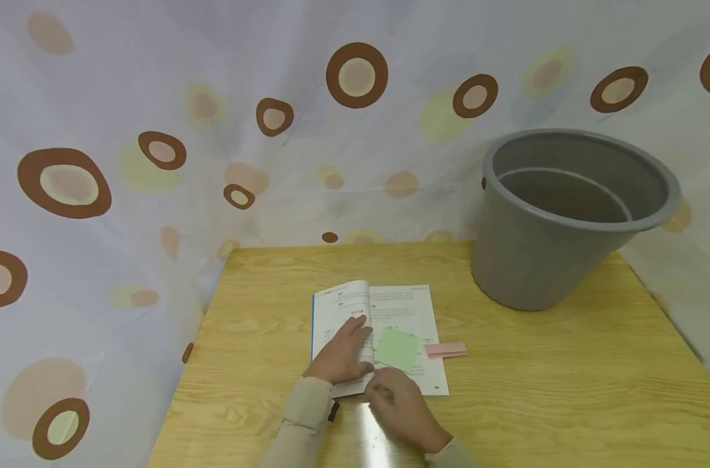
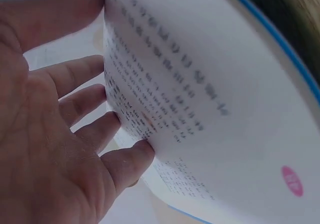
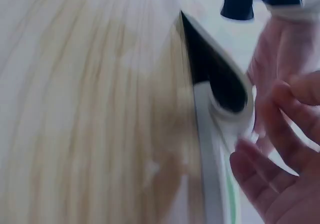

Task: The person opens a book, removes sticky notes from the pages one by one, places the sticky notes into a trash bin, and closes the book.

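An open book (image 1: 410, 300) with printed pages and a blue cover edge lies on the wooden table. My left hand (image 1: 343, 354) rests on its left page with the fingers extended toward the spine; up close, the left hand (image 2: 60, 114) has its fingertips against the page (image 2: 240, 119). My right hand (image 1: 403, 403) is at the bottom edge of the book beside the spine, its fingers loosely bent. In the right wrist view the right hand (image 3: 285, 149) has its fingertips right at the curved page ends. A green sticky note (image 1: 398, 350) lies on the right page.
A pink paper strip (image 1: 446, 350) sticks out past the right page's edge. Toward the back right of the table (image 1: 542, 390) stands a large grey bucket (image 1: 530, 253). A patterned curtain (image 1: 308, 169) hangs behind the table.
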`<state>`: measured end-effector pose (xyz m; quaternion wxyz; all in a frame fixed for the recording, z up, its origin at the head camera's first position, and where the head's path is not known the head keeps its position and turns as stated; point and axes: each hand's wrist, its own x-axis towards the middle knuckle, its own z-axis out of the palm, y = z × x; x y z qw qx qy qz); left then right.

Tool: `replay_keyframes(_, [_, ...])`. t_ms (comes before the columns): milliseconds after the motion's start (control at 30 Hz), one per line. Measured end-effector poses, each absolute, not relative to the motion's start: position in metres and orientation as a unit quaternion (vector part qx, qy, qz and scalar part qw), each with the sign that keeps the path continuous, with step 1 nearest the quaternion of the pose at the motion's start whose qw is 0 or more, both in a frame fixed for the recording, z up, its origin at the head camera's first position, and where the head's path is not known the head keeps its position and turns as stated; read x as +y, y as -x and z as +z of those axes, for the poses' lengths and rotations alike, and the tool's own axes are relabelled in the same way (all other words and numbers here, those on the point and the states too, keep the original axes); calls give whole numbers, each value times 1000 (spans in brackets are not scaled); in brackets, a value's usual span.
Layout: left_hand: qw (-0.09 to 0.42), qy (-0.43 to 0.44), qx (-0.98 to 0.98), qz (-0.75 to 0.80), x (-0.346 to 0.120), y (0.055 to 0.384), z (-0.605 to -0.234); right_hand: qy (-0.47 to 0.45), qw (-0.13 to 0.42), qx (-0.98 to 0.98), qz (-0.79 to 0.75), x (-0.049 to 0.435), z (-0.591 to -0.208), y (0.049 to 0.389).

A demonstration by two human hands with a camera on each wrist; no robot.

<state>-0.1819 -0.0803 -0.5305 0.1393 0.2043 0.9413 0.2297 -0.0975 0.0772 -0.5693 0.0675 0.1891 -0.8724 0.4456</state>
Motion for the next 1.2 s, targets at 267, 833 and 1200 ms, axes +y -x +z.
replay_keyframes(267, [167, -186, 938, 239, -80, 176, -531, -119, -1, -871, 476, 90, -572, 99])
replay_keyframes(833, [171, -220, 938, 205, -88, 178, -535, -138, -4, -868, 477, 93, -584, 92])
replay_keyframes(1200, [96, -193, 962, 170, -80, 169, -540, -119, -3, -874, 472, 91, -587, 91])
